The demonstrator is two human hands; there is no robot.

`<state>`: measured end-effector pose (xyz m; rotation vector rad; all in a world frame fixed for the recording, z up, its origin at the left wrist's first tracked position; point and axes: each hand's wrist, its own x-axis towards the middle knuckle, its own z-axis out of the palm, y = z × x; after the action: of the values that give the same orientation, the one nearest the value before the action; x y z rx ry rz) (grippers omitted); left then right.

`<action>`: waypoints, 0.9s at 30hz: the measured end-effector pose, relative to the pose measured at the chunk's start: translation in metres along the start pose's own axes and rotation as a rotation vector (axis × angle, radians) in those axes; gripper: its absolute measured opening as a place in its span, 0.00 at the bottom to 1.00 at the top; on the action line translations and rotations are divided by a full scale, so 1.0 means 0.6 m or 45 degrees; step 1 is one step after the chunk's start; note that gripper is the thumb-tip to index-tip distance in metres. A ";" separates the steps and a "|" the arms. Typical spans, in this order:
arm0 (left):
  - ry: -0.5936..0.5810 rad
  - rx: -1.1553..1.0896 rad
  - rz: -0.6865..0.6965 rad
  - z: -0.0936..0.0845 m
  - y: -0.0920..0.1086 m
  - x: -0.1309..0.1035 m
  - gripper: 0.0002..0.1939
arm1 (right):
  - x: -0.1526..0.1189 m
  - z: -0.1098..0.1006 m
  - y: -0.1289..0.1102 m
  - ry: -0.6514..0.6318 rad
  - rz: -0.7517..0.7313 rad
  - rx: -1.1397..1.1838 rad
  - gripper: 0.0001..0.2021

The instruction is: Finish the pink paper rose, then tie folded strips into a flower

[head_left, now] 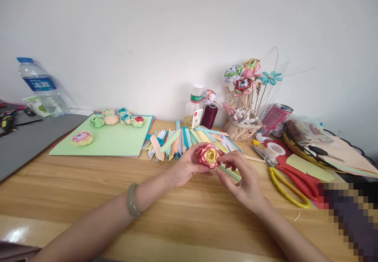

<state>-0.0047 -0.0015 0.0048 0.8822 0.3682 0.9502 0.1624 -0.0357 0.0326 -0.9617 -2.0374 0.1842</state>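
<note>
A paper flower (211,156) with red-pink outer petals and a yellow middle is held above the near side of a pile of paper strips. My left hand (189,166) grips it from the left, fingers behind and thumb below. On the opposite side, my right hand (240,175) has bent fingers against the petals, with its thumb just under the rim. Folded paper strips (165,144) in many colours lie heaped behind both hands. Some strips are partly covered by the right hand.
Several finished paper flowers rest on a green paper sheet (118,142) at left. Yellow-and-red scissors (291,187) and a white tape roll (274,150) lie at right. Behind stand a glue bottle (195,106), a thread spool (209,116) and a flower basket (240,130). A person's blurred arm (354,218) appears lower right.
</note>
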 end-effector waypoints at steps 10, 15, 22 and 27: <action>0.089 0.312 0.158 0.008 -0.005 0.001 0.34 | -0.004 0.007 -0.002 0.053 -0.136 -0.143 0.12; 0.140 0.561 0.283 0.003 -0.010 0.002 0.32 | -0.003 0.009 -0.001 0.068 -0.109 -0.105 0.09; 0.187 0.927 0.469 0.006 -0.010 -0.002 0.28 | 0.004 0.010 0.003 -0.079 0.225 0.143 0.02; 0.179 0.917 0.456 0.006 -0.012 -0.005 0.31 | 0.005 0.010 0.009 -0.116 0.351 0.140 0.06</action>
<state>-0.0004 -0.0079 0.0011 1.5769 0.7126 1.2366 0.1598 -0.0287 0.0286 -1.1799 -1.9467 0.4909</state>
